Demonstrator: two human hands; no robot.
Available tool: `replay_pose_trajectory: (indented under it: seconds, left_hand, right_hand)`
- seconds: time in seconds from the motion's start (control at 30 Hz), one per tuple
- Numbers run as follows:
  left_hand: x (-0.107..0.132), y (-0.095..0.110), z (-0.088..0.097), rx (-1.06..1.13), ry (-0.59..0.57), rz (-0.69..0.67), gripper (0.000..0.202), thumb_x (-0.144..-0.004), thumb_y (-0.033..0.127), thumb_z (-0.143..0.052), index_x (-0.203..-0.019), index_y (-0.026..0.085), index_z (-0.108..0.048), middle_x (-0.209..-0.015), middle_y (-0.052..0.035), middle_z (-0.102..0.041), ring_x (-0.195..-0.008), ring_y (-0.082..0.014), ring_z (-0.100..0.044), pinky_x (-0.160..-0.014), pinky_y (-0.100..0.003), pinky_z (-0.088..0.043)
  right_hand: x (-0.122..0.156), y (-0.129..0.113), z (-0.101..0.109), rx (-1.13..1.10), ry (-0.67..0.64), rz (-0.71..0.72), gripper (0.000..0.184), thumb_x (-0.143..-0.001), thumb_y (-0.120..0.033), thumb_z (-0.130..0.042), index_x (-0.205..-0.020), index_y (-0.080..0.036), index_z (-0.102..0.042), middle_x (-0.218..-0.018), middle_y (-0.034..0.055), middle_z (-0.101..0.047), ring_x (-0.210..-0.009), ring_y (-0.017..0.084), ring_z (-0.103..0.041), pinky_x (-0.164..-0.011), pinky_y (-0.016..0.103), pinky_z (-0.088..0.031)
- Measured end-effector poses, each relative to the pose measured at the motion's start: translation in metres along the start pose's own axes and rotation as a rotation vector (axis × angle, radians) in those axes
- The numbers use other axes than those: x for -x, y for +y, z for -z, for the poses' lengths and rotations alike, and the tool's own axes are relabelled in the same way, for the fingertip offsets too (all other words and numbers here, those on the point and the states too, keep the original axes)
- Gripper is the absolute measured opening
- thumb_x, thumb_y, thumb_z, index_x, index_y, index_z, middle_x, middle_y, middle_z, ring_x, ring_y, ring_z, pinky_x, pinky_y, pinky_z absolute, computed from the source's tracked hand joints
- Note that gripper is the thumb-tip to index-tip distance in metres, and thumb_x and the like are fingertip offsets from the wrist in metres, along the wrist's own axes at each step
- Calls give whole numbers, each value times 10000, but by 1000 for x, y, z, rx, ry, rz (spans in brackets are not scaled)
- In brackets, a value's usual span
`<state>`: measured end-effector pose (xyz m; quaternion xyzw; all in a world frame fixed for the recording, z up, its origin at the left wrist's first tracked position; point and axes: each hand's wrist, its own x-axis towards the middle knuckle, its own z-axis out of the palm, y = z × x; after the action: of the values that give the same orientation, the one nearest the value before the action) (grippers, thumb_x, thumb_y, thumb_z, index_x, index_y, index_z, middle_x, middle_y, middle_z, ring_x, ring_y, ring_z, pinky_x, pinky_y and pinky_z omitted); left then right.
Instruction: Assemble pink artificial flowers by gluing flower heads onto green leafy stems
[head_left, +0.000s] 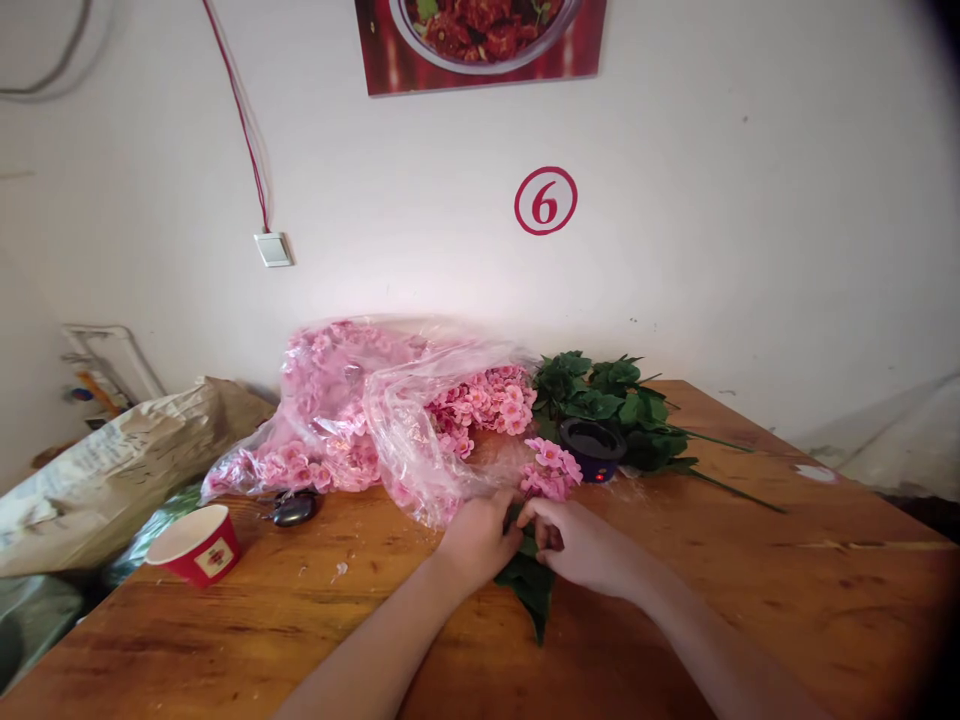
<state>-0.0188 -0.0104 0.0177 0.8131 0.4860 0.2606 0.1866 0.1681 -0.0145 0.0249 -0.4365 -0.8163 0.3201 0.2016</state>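
And there it is: left grip [476, 540] and right grip [577, 545] both clenched together on an artificial pink blossom sprig [547, 472], right at the middle of the surface [697, 620], towards the near edge; its dark green leaves [531, 590] droop below the hands; just behind, a clear plastic bag [420, 420] stuffed with pink blossoms sits along the back edge; loose leafy stems [607, 395] lie beside a small black pot [592, 450]; a red paper cup [196, 545] stands near the left edge!

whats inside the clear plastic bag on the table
The clear plastic bag holds clusters of pink artificial blossoms, and more spill out its open end. The cloudy film and piled flowers hide any stems or anything deeper inside.
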Motion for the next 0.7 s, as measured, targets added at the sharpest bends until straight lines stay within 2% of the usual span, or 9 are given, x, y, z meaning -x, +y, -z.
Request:
replay_pose_trajectory:
  seconds: [0.23,0.4,0.57,0.7]
  left_hand:
    - [2,-2,-4,39,59,3,354,-810,146,-513,-1142,233,-600,-826,-34,-675,-766,-190,-631,-721,-273,-447]
    - [-2,-6,-6,119,99,46,427,-761,66,-509,-1133,235,-632,-853,-32,-688,-777,-179,-623,-734,-272,-441]
    - [1,-3,-6,96,79,64,295,-733,85,-555,-976,194,-683,-832,-56,-690,-762,-192,-618,-694,-275,-417]
    - [6,3,-8,87,65,77,264,-783,191,-537,-995,192,-693,-832,-74,-705,-751,-216,-636,-641,-280,-406]
  right_hand:
    - [0,4,-3,70,65,-14,354,-675,-43,-524,-968,-231,-591,-690,-19,-604,-608,130,-534,-509,225,-297]
    - [-3,-1,-5,132,112,14,249,-707,-84,-538,-887,-236,-620,-664,-11,-609,-573,134,-514,-497,235,-260]
    - [-10,-23,-7,217,319,84,185,-789,-146,-494,-826,-243,-647,-632,-12,-622,-580,148,-547,-559,255,-333]
    - [-32,-47,-6,214,446,83,184,-841,-218,-471,-878,-242,-651,-740,0,-678,-670,160,-605,-633,267,-394]
